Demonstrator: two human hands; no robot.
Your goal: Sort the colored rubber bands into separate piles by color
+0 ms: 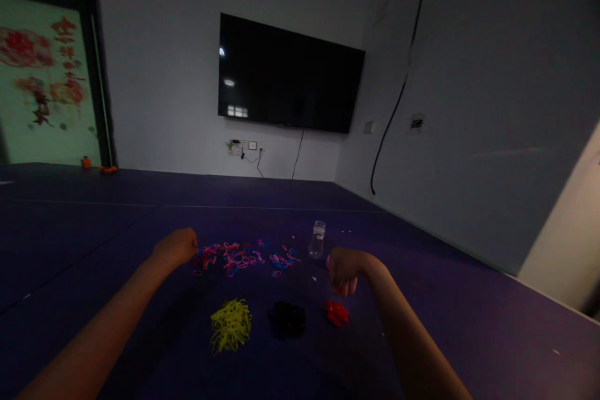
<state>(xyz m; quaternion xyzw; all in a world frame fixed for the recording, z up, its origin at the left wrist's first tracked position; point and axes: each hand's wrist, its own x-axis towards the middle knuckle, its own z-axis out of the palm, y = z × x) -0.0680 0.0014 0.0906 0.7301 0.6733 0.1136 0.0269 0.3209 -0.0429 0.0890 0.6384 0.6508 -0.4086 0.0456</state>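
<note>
My left hand (179, 247) is closed at the left end of a spread of mixed pink, red and blue rubber bands (239, 257); its fingertips are hidden, so what it pinches cannot be seen. With fingers curled down, my right hand (344, 270) hovers behind a small heap of red pieces (336, 313). Something small and pink (328, 261) shows at its left side, and its grip is hidden. Nearer me lie a pile of yellow-green rubber bands (231, 325) and a dark pile (287, 319), too dim to make out.
A clear bottle (317, 240) stands upright just beyond my right hand. Small white scraps (314, 279) dot the purple surface (140, 190). Orange items (107, 169) lie far left by a door. A television (288, 75) hangs on the back wall, and a black cable (398, 100) runs down the right wall.
</note>
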